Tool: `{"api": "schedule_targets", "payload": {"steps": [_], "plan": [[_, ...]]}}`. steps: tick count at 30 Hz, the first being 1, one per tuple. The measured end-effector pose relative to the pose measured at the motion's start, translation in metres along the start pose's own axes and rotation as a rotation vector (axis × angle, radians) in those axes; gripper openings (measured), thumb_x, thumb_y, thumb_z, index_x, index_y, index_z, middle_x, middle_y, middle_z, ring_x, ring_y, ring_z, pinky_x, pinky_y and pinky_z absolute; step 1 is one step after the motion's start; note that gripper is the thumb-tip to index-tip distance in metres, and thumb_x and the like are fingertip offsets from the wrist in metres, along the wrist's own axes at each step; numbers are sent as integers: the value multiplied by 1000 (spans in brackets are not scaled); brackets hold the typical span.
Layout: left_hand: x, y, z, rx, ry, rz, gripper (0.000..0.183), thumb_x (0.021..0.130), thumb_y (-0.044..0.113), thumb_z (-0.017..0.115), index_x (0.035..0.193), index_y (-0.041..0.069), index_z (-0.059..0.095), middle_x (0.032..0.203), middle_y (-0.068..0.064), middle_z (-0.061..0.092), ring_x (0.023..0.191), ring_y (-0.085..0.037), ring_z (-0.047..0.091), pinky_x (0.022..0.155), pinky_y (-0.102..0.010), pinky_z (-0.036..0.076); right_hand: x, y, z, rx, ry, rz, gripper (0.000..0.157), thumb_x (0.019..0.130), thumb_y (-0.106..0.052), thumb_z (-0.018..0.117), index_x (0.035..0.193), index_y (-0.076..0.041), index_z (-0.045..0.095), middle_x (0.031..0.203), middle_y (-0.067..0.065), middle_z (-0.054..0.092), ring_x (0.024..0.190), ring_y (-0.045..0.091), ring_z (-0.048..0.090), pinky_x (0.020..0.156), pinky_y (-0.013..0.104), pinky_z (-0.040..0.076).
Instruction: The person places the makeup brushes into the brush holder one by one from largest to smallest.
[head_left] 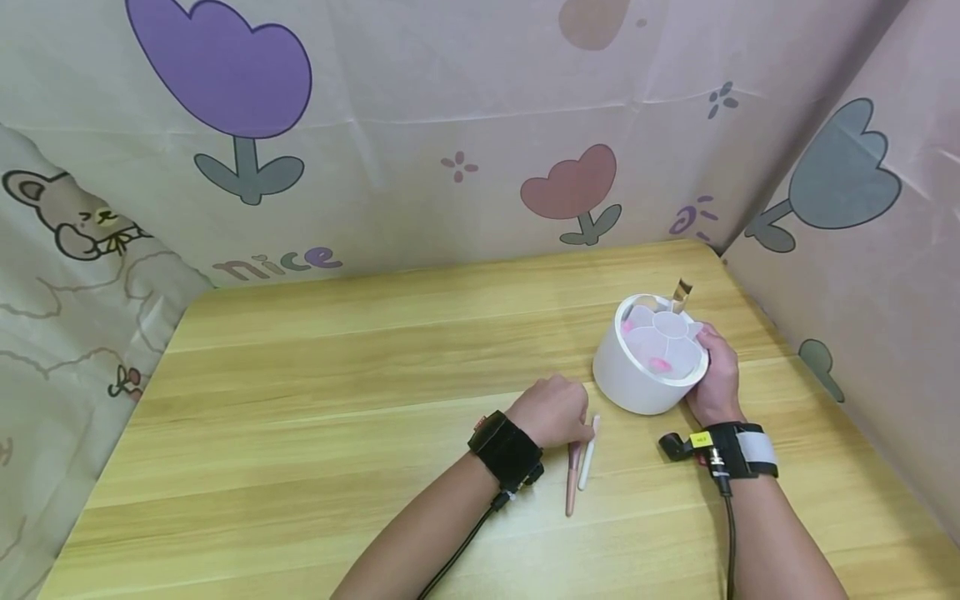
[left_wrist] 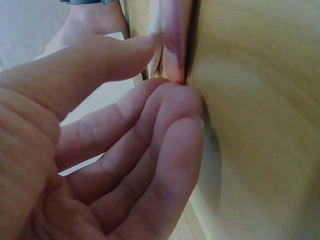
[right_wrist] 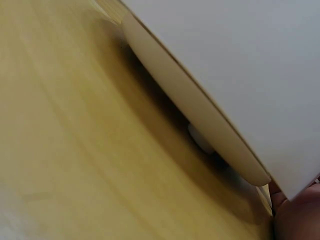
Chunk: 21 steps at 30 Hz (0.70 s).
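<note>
Background: a pale printed cloth (head_left: 405, 75) hangs behind a wood-grain table (head_left: 337, 375); seen from the head, a purple tulip motif (head_left: 232, 75) lies toward 10 o'clock and a red one (head_left: 570, 187) toward 1 o'clock of the centre. Right hand (head_left: 717, 379): gripping the white round container (head_left: 630, 387) at its 3 o'clock side, the thumb up by the rim. The container sits at 2 o'clock from the left hand (head_left: 551, 412); inside its rim is a translucent flower-shaped insert (head_left: 671, 325) with pink patches, and a gold-and-brown piece (head_left: 681, 295) stands at 1 o'clock of the opening. The right wrist view shows a shadowed gap under the container's base, with a small pale foot (right_wrist: 200, 139) below. Left hand: fingers bent at the upper end of a pink brush (head_left: 571, 492), which extends toward 5 o'clock over the table; whether thumb and fingertips pinch it cannot be told. A slim white stick (head_left: 587, 467) lies just beside the brush, toward 1 o'clock. Both wrists carry black bands, each with a cable
</note>
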<state>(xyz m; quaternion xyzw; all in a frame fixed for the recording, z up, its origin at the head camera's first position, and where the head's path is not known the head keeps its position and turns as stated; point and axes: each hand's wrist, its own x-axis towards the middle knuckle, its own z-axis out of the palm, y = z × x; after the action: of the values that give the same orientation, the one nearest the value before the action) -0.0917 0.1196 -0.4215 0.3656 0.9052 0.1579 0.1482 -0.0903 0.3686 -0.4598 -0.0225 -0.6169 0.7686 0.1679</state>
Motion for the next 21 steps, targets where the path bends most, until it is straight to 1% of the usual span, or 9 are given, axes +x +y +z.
{"api": "schedule_targets", "payload": {"steps": [5, 11, 13, 18, 20, 21], "plan": [[-2, 1, -1, -10, -18, 5, 44, 82, 30, 72, 47, 14, 51, 44, 8, 30, 40, -4, 32, 38, -17, 25, 1, 0, 0, 2, 4, 3, 29, 101, -23, 32, 101, -8, 57, 92, -1, 60, 84, 10, 55, 73, 20, 45], [-5, 0, -7, 11, -6, 5, 43, 83, 32, 71, 49, 14, 51, 45, 8, 31, 40, -5, 32, 38, -18, 24, 1, 1, -1, -3, -3, -3, 30, 101, -22, 31, 102, -8, 57, 92, -1, 59, 83, 11, 54, 73, 20, 45], [-5, 0, -8, 22, -11, 4, 43, 82, 34, 71, 49, 15, 51, 46, 8, 30, 41, -6, 31, 39, -19, 23, 2, 1, -1, 0, -5, -2, 30, 101, -22, 31, 102, -8, 57, 93, -1, 59, 84, 10, 55, 73, 20, 45], [-9, 4, -6, 28, -109, -8, 44, 80, 40, 72, 52, 17, 48, 50, 7, 29, 45, -6, 30, 40, -20, 25, 2, 2, -1, 11, 1, -3, 29, 101, -22, 32, 102, -8, 57, 92, -1, 59, 83, 10, 55, 72, 20, 45], [-9, 4, -5, 33, -135, -5, 43, 80, 39, 71, 53, 17, 47, 50, 7, 28, 44, -6, 29, 40, -20, 24, 1, 2, -1, 9, 3, -2, 29, 101, -22, 32, 102, -8, 57, 91, -1, 59, 82, 10, 55, 71, 20, 45], [-10, 4, -4, 36, -137, -4, 41, 81, 38, 71, 53, 18, 48, 50, 7, 29, 44, -6, 29, 39, -20, 25, 1, 3, -1, 9, 0, -2, 29, 101, -23, 32, 102, -8, 56, 91, -1, 58, 82, 10, 55, 71, 20, 45]]}}
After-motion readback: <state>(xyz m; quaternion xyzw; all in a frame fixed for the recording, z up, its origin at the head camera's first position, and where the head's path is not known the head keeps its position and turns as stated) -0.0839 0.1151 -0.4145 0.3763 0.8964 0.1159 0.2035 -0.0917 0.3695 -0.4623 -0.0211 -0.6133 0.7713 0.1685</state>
